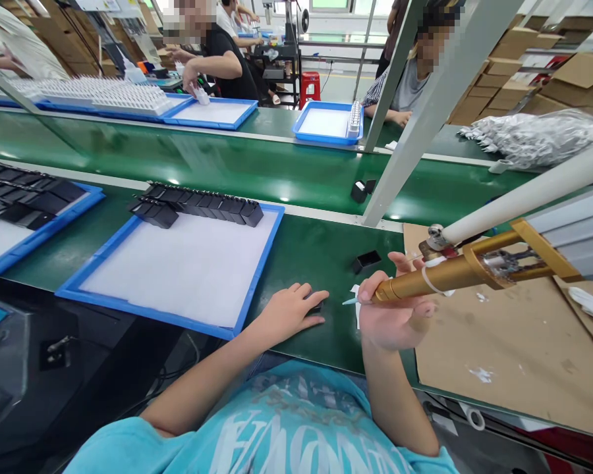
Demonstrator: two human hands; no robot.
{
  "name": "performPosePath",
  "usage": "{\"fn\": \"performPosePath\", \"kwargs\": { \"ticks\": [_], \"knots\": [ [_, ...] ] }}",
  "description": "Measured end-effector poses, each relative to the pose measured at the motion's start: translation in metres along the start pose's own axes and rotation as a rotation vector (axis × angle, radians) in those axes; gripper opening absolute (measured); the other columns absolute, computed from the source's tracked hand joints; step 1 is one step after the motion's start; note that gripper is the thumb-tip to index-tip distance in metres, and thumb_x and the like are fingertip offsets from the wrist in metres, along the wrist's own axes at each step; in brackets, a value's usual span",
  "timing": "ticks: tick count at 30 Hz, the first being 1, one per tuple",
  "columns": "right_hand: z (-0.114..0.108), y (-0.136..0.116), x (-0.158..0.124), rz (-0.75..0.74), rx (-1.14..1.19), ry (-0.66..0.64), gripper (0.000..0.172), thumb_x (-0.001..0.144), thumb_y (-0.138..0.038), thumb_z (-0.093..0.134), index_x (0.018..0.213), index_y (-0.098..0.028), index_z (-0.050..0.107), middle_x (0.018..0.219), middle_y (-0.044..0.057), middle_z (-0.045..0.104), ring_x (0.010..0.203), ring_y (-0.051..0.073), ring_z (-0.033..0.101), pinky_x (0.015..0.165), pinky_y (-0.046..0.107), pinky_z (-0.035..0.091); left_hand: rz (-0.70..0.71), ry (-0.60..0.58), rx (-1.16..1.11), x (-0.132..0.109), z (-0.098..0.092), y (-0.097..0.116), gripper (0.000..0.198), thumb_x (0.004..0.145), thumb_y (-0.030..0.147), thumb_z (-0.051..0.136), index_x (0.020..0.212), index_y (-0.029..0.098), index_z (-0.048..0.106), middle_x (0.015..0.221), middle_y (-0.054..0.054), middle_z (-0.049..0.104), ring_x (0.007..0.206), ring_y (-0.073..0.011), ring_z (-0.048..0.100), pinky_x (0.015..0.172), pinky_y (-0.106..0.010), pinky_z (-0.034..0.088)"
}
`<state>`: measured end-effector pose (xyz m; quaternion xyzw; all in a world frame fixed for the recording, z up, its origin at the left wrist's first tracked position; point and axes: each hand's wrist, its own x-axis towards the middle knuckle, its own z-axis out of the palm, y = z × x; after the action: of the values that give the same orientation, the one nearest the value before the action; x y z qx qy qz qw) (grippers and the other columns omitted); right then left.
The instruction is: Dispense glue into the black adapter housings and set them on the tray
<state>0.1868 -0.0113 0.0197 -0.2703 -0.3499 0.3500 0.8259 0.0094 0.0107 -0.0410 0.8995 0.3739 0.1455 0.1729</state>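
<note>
My left hand (289,311) rests low over the green bench with its fingers closed round a small black part (318,305), most of it hidden under the fingers. In my right hand (395,319) is a gold dispensing gun (420,278), its pale blue tapered nozzle (349,301) pointing left toward the black part but apart from it. Some of the right fingers are raised off the barrel. Just beyond the nozzle, an open black box (367,261) lies on the bench. A scrap of white paper (357,316) sits partly behind the nozzle and right hand.
To the left, a blue-rimmed tray (259,263) holds a row of black boxes (202,203) along its far edge. Another tray (39,230) stands farther left. A slanting metal post (415,125) and cardboard (489,355) are at the right. Co-workers sit across the green conveyor (237,174).
</note>
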Motion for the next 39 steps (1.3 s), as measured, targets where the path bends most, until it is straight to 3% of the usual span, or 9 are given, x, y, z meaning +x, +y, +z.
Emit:
{"fn": "performPosePath", "kwargs": {
  "ticks": [4, 9, 11, 14, 19, 28, 34, 37, 39],
  "knots": [
    [0.000, 0.001, 0.002, -0.026, -0.023, 0.024, 0.038, 0.080, -0.051, 0.051, 0.111, -0.031, 0.058, 0.111, 0.002, 0.060, 0.043, 0.008, 0.054, 0.036, 0.026, 0.036, -0.137, 0.017, -0.299, -0.001, -0.001, 0.000, 0.030, 0.094, 0.037, 0.050, 0.123, 0.028, 0.054, 0.096, -0.004, 0.059, 0.088, -0.0200, 0.059, 0.077, -0.031, 0.050],
    [0.002, 0.001, 0.002, -0.010, -0.030, 0.033, 0.037, 0.079, -0.052, 0.051, 0.109, -0.031, 0.057, 0.113, 0.002, 0.060, 0.044, 0.008, 0.054, 0.037, 0.026, 0.036, -0.523, 0.062, -1.332, 0.000, -0.003, 0.008, 0.044, 0.092, 0.055, 0.044, 0.125, 0.026, 0.046, 0.087, -0.002, 0.057, 0.064, -0.0149, 0.056, 0.051, -0.026, 0.047],
    [0.001, 0.002, 0.002, -0.007, -0.031, 0.027, 0.037, 0.079, -0.051, 0.051, 0.109, -0.031, 0.058, 0.112, 0.002, 0.059, 0.044, 0.007, 0.053, 0.037, 0.026, 0.037, -0.569, 0.060, -1.639, 0.001, -0.004, 0.012, 0.046, 0.089, 0.056, 0.046, 0.123, 0.025, 0.048, 0.082, -0.002, 0.056, 0.058, -0.0136, 0.053, 0.046, -0.024, 0.042],
    [-0.001, 0.003, 0.002, -0.008, -0.027, 0.013, 0.037, 0.080, -0.049, 0.051, 0.111, -0.031, 0.059, 0.113, 0.002, 0.059, 0.045, 0.007, 0.054, 0.039, 0.027, 0.038, -0.560, 0.039, -1.872, 0.001, -0.009, 0.015, 0.046, 0.087, 0.055, 0.049, 0.121, 0.023, 0.051, 0.074, -0.002, 0.054, 0.052, -0.0121, 0.049, 0.043, -0.022, 0.037],
    [-0.004, 0.004, 0.002, -0.014, -0.002, -0.005, 0.037, 0.080, -0.046, 0.051, 0.112, -0.030, 0.060, 0.114, 0.002, 0.057, 0.046, 0.008, 0.056, 0.040, 0.028, 0.038, -0.471, 0.050, -1.919, -0.003, -0.013, 0.014, 0.044, 0.087, 0.054, 0.049, 0.120, 0.025, 0.052, 0.070, -0.001, 0.051, 0.050, -0.0114, 0.046, 0.041, -0.021, 0.033],
    [0.001, 0.004, 0.004, -0.024, -0.007, -0.012, 0.035, 0.079, -0.046, 0.052, 0.108, -0.029, 0.061, 0.111, 0.001, 0.058, 0.045, 0.008, 0.055, 0.039, 0.027, 0.038, -0.386, 0.198, -1.859, -0.014, -0.014, 0.004, 0.047, 0.085, 0.053, 0.059, 0.123, 0.025, 0.053, 0.080, -0.001, 0.054, 0.059, -0.0115, 0.054, 0.051, -0.022, 0.045],
    [0.001, 0.005, 0.004, -0.020, -0.007, -0.022, 0.035, 0.079, -0.046, 0.054, 0.108, -0.029, 0.062, 0.110, 0.000, 0.058, 0.045, 0.009, 0.056, 0.040, 0.028, 0.037, -0.296, 0.217, -1.861, -0.016, -0.020, 0.001, 0.043, 0.088, 0.048, 0.060, 0.123, 0.023, 0.055, 0.083, -0.001, 0.056, 0.063, -0.0108, 0.057, 0.057, -0.021, 0.047],
    [0.002, 0.005, 0.004, -0.018, -0.012, -0.015, 0.034, 0.079, -0.047, 0.055, 0.107, -0.029, 0.062, 0.109, 0.000, 0.058, 0.045, 0.009, 0.056, 0.040, 0.028, 0.036, -0.287, 0.224, -1.744, -0.021, -0.024, 0.001, 0.042, 0.090, 0.049, 0.056, 0.124, 0.024, 0.054, 0.085, -0.001, 0.055, 0.068, -0.0117, 0.057, 0.060, -0.021, 0.047],
    [0.002, 0.004, 0.004, -0.010, -0.011, -0.005, 0.035, 0.078, -0.048, 0.055, 0.106, -0.029, 0.062, 0.110, 0.000, 0.058, 0.045, 0.009, 0.055, 0.040, 0.028, 0.036, -0.308, 0.236, -1.534, -0.027, -0.031, -0.004, 0.042, 0.092, 0.049, 0.052, 0.126, 0.026, 0.052, 0.087, -0.001, 0.055, 0.074, -0.0134, 0.058, 0.064, -0.022, 0.047]
  ]
}}
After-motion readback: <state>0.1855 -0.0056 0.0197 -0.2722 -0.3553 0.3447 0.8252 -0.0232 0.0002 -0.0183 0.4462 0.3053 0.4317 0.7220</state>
